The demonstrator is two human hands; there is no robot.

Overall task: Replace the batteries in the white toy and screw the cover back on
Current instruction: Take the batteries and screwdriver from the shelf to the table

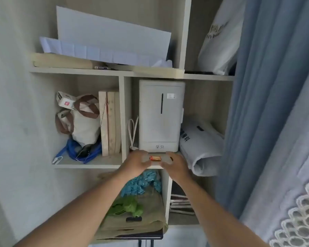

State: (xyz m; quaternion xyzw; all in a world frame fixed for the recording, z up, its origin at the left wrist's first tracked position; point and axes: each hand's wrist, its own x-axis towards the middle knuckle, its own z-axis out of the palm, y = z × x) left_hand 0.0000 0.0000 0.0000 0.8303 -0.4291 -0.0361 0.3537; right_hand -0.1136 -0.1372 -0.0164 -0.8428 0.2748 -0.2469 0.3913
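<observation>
A small orange-and-gold battery (155, 158) lies crosswise between my two hands at the front edge of the middle shelf (89, 165). It sits in a pale, whitish object, apparently the white toy (163, 158), which is mostly hidden by my fingers and blurred. My left hand (136, 164) curls around its left end. My right hand (176, 165) grips its right end. A dark spot shows by my right fingers. No screwdriver, screw or cover can be made out.
A white box-shaped appliance (161, 116) stands right behind my hands, with a white cord (132, 132) to its left and a rolled white bag (202, 148) to its right. Books and a tote bag (84, 120) fill the left cubby. A blue curtain (268, 104) hangs at the right.
</observation>
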